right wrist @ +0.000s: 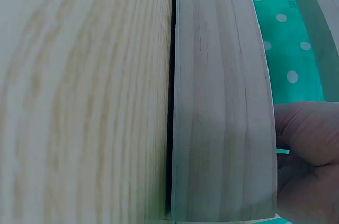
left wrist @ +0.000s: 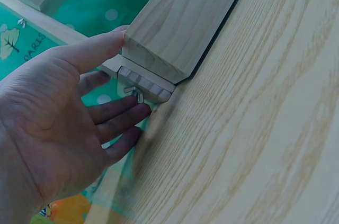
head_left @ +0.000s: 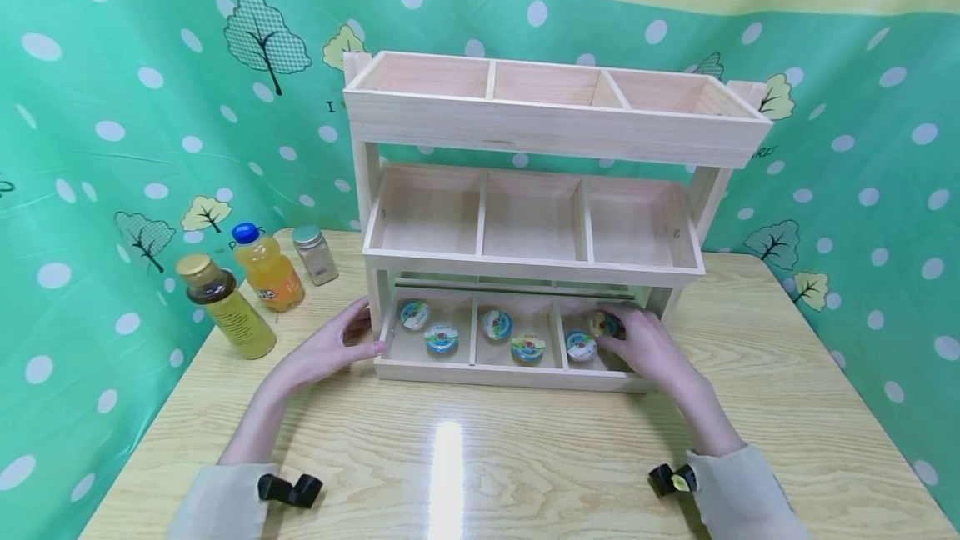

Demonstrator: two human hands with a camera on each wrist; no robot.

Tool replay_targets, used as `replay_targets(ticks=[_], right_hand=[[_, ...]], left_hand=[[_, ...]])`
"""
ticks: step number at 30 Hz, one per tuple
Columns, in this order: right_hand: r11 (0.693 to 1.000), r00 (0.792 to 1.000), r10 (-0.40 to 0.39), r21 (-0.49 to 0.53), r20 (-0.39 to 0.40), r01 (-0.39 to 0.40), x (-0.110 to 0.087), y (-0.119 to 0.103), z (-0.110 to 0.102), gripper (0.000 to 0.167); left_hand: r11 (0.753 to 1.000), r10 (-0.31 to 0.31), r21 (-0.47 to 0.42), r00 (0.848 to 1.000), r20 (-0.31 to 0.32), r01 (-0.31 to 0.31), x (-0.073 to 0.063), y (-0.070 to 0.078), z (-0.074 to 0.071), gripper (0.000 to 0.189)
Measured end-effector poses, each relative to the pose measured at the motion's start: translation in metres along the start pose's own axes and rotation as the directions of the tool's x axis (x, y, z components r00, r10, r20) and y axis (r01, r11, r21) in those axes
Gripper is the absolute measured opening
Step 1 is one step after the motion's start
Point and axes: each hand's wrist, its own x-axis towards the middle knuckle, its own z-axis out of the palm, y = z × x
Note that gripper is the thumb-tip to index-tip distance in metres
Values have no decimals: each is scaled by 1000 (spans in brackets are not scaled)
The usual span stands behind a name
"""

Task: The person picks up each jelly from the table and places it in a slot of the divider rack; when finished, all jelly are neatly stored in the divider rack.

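Observation:
A three-tier wooden shelf (head_left: 558,133) stands on the table, each tier split into three compartments. In the bottom right compartment, my right hand (head_left: 647,347) pinches a small jelly cup (head_left: 600,324) between thumb and fingers, partly covered by them. Another jelly cup (head_left: 581,346) with a printed lid lies just left of it. The right wrist view shows only part of that hand (right wrist: 310,160) behind the tray's front board. At the shelf's lower left end is my left hand (head_left: 330,344), its thumb at the tray corner (left wrist: 151,49) and its other fingers loosely bent beside a wing nut (left wrist: 135,94).
Two jelly cups (head_left: 442,337) sit in the bottom left compartment and two more (head_left: 528,348) in the bottom middle one. Left of the shelf stand a gold-capped bottle (head_left: 238,319), an orange drink bottle (head_left: 270,273) and a green-lidded jar (head_left: 316,257). A dotted green curtain (head_left: 187,90) hangs behind.

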Motion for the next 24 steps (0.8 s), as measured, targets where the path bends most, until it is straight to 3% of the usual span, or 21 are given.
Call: replay_targets(ticks=[10, 16, 20, 24], right_hand=[[995, 995, -87, -53, -56, 84, -10, 0, 0, 48], [984, 984, -176, -32, -38, 175, -23, 6, -7, 48], [985, 985, -171, 1, -20, 171, -34, 14, -14, 47], [982, 982, -186, 10, -42, 187, -42, 25, -23, 40]], left_hand=[[1000, 2, 11, 1000, 8, -3, 4, -5, 0, 89], [1000, -9, 29, 1000, -3, 9, 3, -6, 1, 90], [997, -6, 77, 1000, -27, 8, 0, -5, -3, 85], [988, 35, 154, 999, -35, -29, -6, 1, -15, 77]])
